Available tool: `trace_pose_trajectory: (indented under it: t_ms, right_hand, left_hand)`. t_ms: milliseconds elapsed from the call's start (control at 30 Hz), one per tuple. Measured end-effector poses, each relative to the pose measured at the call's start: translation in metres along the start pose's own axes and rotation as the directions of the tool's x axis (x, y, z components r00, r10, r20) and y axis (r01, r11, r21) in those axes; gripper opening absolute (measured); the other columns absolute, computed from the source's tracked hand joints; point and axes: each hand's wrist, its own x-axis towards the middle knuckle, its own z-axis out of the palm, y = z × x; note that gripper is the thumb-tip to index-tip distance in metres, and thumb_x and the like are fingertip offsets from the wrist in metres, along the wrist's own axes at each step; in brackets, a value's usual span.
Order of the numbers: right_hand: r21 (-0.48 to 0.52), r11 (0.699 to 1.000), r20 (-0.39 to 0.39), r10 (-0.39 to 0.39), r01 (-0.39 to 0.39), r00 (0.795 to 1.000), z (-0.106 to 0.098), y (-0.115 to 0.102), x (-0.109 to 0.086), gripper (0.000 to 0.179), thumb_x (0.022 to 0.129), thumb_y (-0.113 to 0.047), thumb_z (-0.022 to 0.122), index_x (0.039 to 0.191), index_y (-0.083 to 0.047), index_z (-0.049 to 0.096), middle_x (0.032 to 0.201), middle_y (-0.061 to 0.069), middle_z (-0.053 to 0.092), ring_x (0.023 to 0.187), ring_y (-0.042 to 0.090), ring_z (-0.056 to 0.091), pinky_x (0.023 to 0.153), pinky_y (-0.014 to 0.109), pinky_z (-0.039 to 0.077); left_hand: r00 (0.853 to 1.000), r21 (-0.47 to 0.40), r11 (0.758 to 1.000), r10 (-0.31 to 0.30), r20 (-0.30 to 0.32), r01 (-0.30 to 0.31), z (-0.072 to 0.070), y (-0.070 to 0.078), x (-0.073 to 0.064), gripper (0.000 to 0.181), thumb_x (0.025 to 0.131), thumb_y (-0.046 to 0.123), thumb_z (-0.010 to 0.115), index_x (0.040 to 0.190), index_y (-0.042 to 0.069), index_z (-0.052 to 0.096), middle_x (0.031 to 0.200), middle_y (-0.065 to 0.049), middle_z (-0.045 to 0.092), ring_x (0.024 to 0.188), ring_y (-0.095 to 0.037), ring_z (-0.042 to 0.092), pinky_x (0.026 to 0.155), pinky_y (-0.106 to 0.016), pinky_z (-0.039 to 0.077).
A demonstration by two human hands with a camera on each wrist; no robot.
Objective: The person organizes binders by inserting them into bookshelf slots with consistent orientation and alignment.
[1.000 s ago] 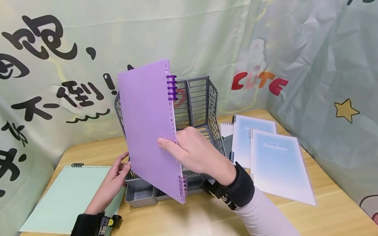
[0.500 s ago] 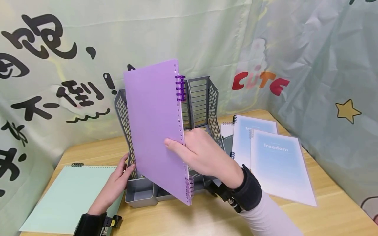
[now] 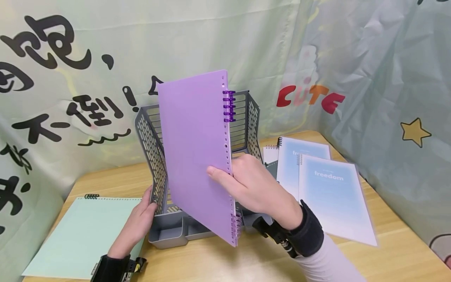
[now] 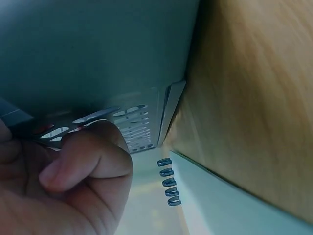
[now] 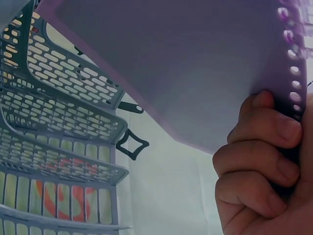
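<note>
A purple spiral notebook (image 3: 197, 156) stands upright in the air in front of the grey desktop file organizer (image 3: 149, 145). My right hand (image 3: 257, 188) grips its ring-bound edge, with the thumb on the cover. Curled fingers (image 5: 259, 166) show on the other face in the right wrist view. My left hand (image 3: 135, 221) holds the organizer's left side wall near its front corner. Up close, the left wrist view has the thumb bent against the slotted wall (image 4: 132, 127). The notebook hides much of the organizer's middle.
A mint-green notebook (image 3: 81, 239) lies on the wooden table (image 3: 197, 266) at left. Two blue-and-white "freedom" notebooks (image 3: 334, 203) overlap at right, beside a smaller white pad (image 3: 270, 155). Small front trays (image 3: 169, 233) edge the organizer. A printed cloth (image 3: 211, 39) hangs behind.
My right hand has carried the purple notebook to the right, uncovering more of the organizer's left compartment. The left hand has stayed at the side wall.
</note>
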Motion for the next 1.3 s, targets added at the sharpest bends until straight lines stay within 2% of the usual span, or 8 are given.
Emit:
trace_pose_trajectory:
  t_ms: [167,233,333,467,700,900,1000,1300]
  right_hand:
    - [-0.009,1.0,-0.021,-0.016,0.016,1.0,-0.005,0.003,-0.007,0.055,0.11,-0.024,0.055,0.062,-0.022,0.028,0.059,-0.017,0.016,0.055,-0.003,0.015,0.049,0.021,0.02]
    - [-0.019,0.999,-0.027,-0.027,0.027,0.999,-0.007,0.003,-0.008,0.051,0.11,-0.023,0.055,0.063,-0.02,0.035,0.061,-0.017,0.016,0.056,-0.003,0.016,0.05,0.021,0.021]
    - [-0.024,0.999,-0.033,-0.023,0.022,0.999,-0.01,0.003,-0.011,0.051,0.109,-0.022,0.055,0.062,-0.019,0.035,0.061,-0.017,0.015,0.057,-0.003,0.014,0.05,0.021,0.018]
    - [-0.038,0.999,-0.041,0.003,-0.004,0.999,-0.013,0.003,-0.017,0.058,0.108,-0.022,0.056,0.059,-0.022,0.025,0.059,-0.018,0.013,0.056,-0.004,0.01,0.05,0.02,0.016]
    - [-0.057,0.998,-0.043,0.035,-0.038,0.998,-0.018,0.002,-0.023,0.058,0.109,-0.025,0.056,0.06,-0.023,0.024,0.059,-0.018,0.013,0.057,-0.003,0.012,0.051,0.02,0.017]
    - [-0.074,0.997,-0.053,0.008,-0.012,0.999,-0.021,0.004,-0.026,0.059,0.108,-0.022,0.056,0.06,-0.024,0.022,0.061,-0.018,0.01,0.058,-0.003,0.009,0.052,0.019,0.016]
    - [-0.073,0.997,-0.055,-0.009,0.005,0.998,-0.023,0.006,-0.028,0.057,0.108,-0.02,0.056,0.061,-0.023,0.024,0.062,-0.018,0.011,0.059,-0.004,0.01,0.052,0.019,0.016]
    - [-0.096,0.995,-0.069,-0.023,0.016,0.997,-0.03,0.007,-0.032,0.047,0.107,-0.018,0.058,0.061,-0.021,0.048,0.062,-0.02,0.013,0.057,-0.006,0.016,0.051,0.018,0.017]
  left_hand:
    - [1.0,0.024,1.0,-0.001,-0.01,0.002,0.0,0.001,-0.002,0.066,0.112,0.014,0.026,0.174,0.01,0.004,0.172,-0.034,0.028,0.156,-0.055,0.033,0.122,-0.073,0.034]
    - [1.0,0.036,0.999,0.002,-0.01,-0.001,0.0,0.001,-0.002,0.066,0.112,0.014,0.027,0.174,0.01,0.004,0.172,-0.034,0.028,0.156,-0.055,0.034,0.122,-0.073,0.034]
    - [1.0,0.05,0.999,0.008,-0.015,-0.008,-0.001,0.002,-0.002,0.067,0.112,0.013,0.029,0.174,0.01,0.005,0.171,-0.034,0.029,0.156,-0.055,0.034,0.122,-0.073,0.035]
    - [1.0,0.056,0.998,0.005,-0.024,-0.004,-0.003,0.002,-0.003,0.068,0.111,0.013,0.031,0.174,0.011,0.006,0.171,-0.032,0.031,0.156,-0.054,0.034,0.123,-0.073,0.033]
    - [0.999,0.057,0.998,-0.016,-0.03,0.017,-0.004,0.001,-0.004,0.068,0.11,0.012,0.032,0.174,0.011,0.009,0.171,-0.031,0.032,0.158,-0.052,0.032,0.124,-0.072,0.032]
    - [0.999,0.058,0.997,-0.043,-0.02,0.045,-0.004,0.001,-0.004,0.069,0.11,0.013,0.032,0.174,0.013,0.006,0.172,-0.03,0.031,0.159,-0.051,0.03,0.125,-0.072,0.031]
    - [0.998,0.057,0.997,-0.055,-0.018,0.056,-0.004,0.002,-0.004,0.07,0.11,0.014,0.032,0.174,0.014,0.005,0.173,-0.029,0.029,0.16,-0.05,0.029,0.126,-0.071,0.03]
    - [0.998,0.055,0.997,-0.057,-0.032,0.059,-0.003,0.002,-0.007,0.07,0.11,0.014,0.033,0.174,0.013,0.005,0.174,-0.029,0.029,0.16,-0.05,0.028,0.126,-0.071,0.03]
